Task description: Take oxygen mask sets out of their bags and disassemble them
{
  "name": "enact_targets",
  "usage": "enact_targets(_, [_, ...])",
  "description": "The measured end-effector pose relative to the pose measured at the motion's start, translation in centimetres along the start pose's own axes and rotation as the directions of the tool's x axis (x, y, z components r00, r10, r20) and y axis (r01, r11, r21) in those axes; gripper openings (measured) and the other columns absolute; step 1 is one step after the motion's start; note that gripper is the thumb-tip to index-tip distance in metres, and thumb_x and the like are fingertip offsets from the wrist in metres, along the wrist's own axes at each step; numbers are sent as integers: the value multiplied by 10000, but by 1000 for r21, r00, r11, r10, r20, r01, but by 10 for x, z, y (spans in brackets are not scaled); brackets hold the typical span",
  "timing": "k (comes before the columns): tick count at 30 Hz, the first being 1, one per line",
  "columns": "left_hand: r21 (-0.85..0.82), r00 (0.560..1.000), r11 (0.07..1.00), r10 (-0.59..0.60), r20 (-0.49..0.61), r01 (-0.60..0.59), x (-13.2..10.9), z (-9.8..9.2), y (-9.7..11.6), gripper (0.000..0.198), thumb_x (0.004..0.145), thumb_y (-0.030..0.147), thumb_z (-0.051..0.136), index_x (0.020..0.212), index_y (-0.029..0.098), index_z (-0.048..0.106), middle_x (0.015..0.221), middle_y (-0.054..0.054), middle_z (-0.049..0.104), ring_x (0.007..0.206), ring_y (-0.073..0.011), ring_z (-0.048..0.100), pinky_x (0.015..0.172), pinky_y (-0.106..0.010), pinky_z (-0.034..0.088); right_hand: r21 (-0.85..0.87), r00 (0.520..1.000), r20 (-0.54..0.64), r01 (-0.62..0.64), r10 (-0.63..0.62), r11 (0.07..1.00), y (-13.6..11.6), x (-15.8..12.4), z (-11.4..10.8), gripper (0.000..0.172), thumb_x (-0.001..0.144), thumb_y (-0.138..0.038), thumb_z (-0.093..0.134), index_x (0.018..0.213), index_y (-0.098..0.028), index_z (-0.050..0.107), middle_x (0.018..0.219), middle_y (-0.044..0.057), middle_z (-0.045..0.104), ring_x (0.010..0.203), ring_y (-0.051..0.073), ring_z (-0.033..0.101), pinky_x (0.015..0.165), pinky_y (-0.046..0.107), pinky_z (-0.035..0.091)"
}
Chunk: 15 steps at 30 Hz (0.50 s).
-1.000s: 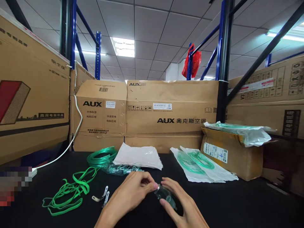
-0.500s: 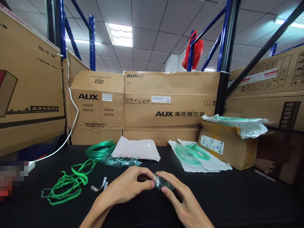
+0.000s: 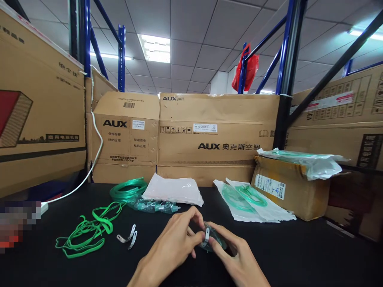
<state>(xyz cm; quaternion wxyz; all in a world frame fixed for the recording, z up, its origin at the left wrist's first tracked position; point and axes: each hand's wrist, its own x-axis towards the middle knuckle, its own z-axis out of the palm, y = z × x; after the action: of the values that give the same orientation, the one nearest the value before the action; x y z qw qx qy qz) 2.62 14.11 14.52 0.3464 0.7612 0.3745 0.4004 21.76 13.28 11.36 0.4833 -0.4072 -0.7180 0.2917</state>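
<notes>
Left hand (image 3: 175, 245) and right hand (image 3: 239, 259) meet, pinching a clear green mask (image 3: 216, 240); its silvery clip (image 3: 206, 236) stands near-upright, the mask's own axis hidden.

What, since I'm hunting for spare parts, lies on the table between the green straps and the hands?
Two bent metal strips lie on the black table there, as the head view shows.

Left hand (image 3: 176, 243) and right hand (image 3: 239, 259) are both bare. Forearms are bare too, down to the frame's bottom edge.
</notes>
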Motion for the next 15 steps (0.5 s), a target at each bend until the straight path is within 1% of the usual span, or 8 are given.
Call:
enact_targets(2, [12, 1000, 1000, 16, -5, -16, 0, 1, -1, 76, 856, 178, 568, 898, 183, 631, 972, -5, 696, 617, -105, 699, 562, -177, 477, 16, 1000, -22, -15, 15, 1000, -1, 0, -1, 416, 919, -446, 663, 1253, -214, 750, 1258, 103, 756, 1155, 303, 708, 1001, 356, 563])
enact_targets(4, [10, 1000, 1000, 14, -23, -14, 0, 2, 1, 108, 822, 139, 579, 853, 171, 677, 1023, -24, 703, 723, -135, 728, 643, -198, 528, 36, 999, -36, -28, 29, 999, -2, -1, -1, 439, 914, -472, 665, 1256, -209, 749, 1280, 104, 746, 1193, 309, 690, 1027, 362, 550])
enact_targets(6, [10, 1000, 1000, 9, -23, -9, -1, 1, 4, 121, 796, 125, 612, 850, 169, 712, 1081, -33, 702, 796, -151, 732, 706, -213, 557, 50, 998, -44, -38, 40, 998, -1, -1, -1, 450, 917, -485, 662, 1262, -208, 746, 1300, 107, 736, 1216, 311, 678, 1052, 376, 535])
enact_targets(8, [48, 1000, 998, 28, -2, -28, -1, 0, 7, 95, 813, 154, 656, 852, 179, 739, 1116, -27, 696, 839, -155, 721, 739, -219, 560, 49, 998, -49, -37, 39, 998, 0, -1, -1, 459, 918, -489, 661, 1272, -209, 741, 1309, 110, 731, 1229, 311, 671, 1079, 395, 514])
enact_targets(11, [138, 996, 987, 88, -5, -87, -3, -1, 9, 76, 869, 201, 685, 837, 200, 754, 1137, -2, 682, 843, -136, 699, 748, -220, 532, 25, 999, -35, -32, 33, 999, 4, 1, -2, 483, 927, -495, 648, 1310, -209, 715, 1332, 109, 718, 1250, 310, 657, 1103, 414, 494])
enact_targets(13, [178, 993, 978, 111, -30, -103, -3, -1, 8, 91, 893, 209, 686, 830, 208, 750, 1132, 13, 674, 820, -121, 686, 730, -218, 510, -6, 999, -20, -26, 26, 1000, 6, 1, -3, 492, 940, -494, 625, 1334, -208, 698, 1344, 110, 710, 1254, 311, 654, 1088, 419, 509])
enact_targets(15, [194, 993, 976, 109, -39, -99, -3, -1, 7, 100, 907, 207, 680, 831, 214, 745, 1150, 27, 662, 751, -96, 662, 691, -212, 500, -50, 1000, -8, 1, -2, 999, 9, 2, -3, 480, 956, -481, 602, 1338, -207, 695, 1337, 112, 713, 1231, 313, 668, 1047, 412, 545])
